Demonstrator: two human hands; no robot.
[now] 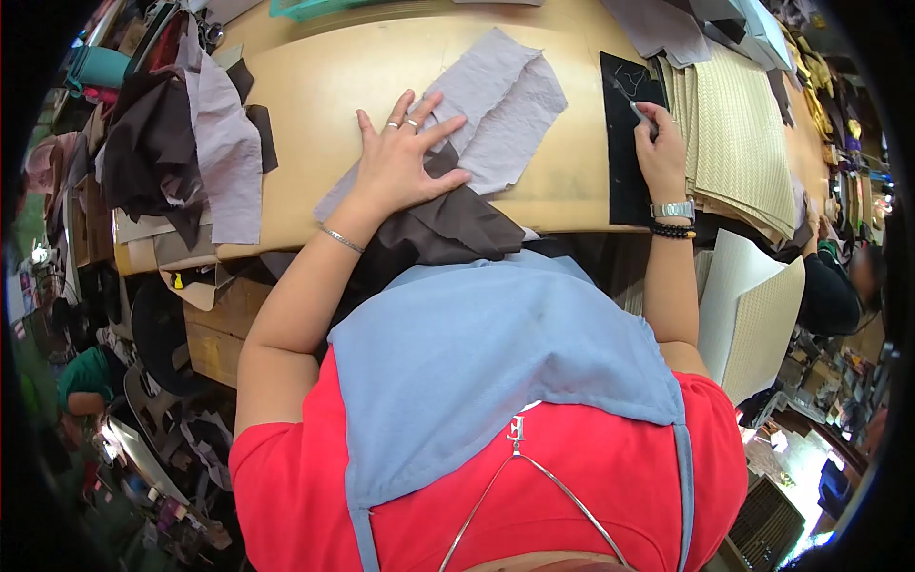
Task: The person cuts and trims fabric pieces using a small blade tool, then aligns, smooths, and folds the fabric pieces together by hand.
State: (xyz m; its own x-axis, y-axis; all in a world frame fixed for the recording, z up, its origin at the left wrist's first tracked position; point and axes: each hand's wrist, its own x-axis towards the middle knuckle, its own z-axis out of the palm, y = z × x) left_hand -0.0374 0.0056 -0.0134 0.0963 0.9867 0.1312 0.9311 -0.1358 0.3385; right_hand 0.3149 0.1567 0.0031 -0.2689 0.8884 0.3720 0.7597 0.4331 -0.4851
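Grey fabric (515, 110) under left fingers (441, 132), near table edge (567, 221)

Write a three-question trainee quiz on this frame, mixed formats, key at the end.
1. Multiple choice: what lies beneath the tip of the small tool in the right hand?
A) a teal tray
B) the black mat
C) a cardboard box

2. True or false: the left hand is balled into a fist.

3. Fill in: just right of the black mat is a stack of textured sheets coloured ____.

Key:
1. B
2. False; its fingers are spread over the grey cloth and dark fabric.
3. Cream
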